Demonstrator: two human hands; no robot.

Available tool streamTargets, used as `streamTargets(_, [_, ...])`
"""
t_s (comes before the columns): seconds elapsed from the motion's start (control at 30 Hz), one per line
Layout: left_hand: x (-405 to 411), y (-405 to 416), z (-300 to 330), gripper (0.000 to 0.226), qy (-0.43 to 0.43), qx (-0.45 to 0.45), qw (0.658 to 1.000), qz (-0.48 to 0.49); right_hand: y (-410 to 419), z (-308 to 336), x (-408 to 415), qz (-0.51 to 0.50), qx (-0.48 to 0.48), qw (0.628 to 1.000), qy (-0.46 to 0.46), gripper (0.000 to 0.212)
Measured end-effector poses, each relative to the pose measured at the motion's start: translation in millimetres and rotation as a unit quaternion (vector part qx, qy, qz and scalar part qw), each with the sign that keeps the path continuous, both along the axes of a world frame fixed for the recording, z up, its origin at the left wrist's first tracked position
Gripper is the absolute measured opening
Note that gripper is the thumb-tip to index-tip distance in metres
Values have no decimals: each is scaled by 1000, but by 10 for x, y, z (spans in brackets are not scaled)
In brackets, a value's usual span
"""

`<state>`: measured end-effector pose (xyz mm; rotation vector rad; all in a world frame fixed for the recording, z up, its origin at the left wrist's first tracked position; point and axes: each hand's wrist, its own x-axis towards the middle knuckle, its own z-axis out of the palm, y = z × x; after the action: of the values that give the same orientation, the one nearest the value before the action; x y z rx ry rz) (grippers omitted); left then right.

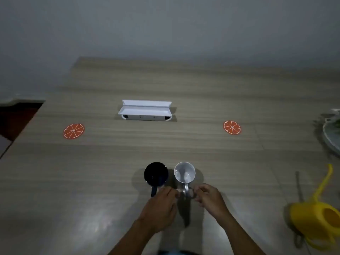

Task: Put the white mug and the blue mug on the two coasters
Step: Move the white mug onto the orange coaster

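Note:
The blue mug [156, 174] and the white mug [184, 172] stand upright side by side on the wooden table near me, handles pointing toward me. My left hand [161, 205] lies between the two handles, its fingertips against the left side of the white mug's handle and next to the blue one; the blur hides any grip. My right hand [209, 198] has its fingers curled onto the right side of the white mug's handle. One orange-slice coaster [73, 131] lies far left, the other coaster [232, 127] far right, both bare.
A white folded box [145, 110] stands at the middle back of the table [110, 172]. A yellow watering can [316, 219] lies at the near right, a pale dish [331, 133] at the right edge. The table's left edge drops off by a dark red floor.

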<state>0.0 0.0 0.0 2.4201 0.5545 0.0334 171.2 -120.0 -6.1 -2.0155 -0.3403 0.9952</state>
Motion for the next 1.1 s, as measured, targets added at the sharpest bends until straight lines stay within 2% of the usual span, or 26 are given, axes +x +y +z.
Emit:
streamTargets(0.17, [-54,-60,-346,56,91,8,996,-25,90,-50,-202,4,42,996,73,12])
streamTargets(0.37, [-90,-186,-576,84,146,86,985,-40,122,-126,-255,-14,53,994,97,19])
streamTargets(0.47, [-113,-223,-611,84,164,107,979,-52,102,-141,-247,-45,73,993,84,22])
streamTargets(0.63, [32,-299,-601,78,125,109,985,-49,-17,-88,-116,-83,98,990,59,20])
streamTargets(1.1, [1356,-87,-583,86,126,88,987,-56,-207,-8,862,-185,119,975,-4,22])
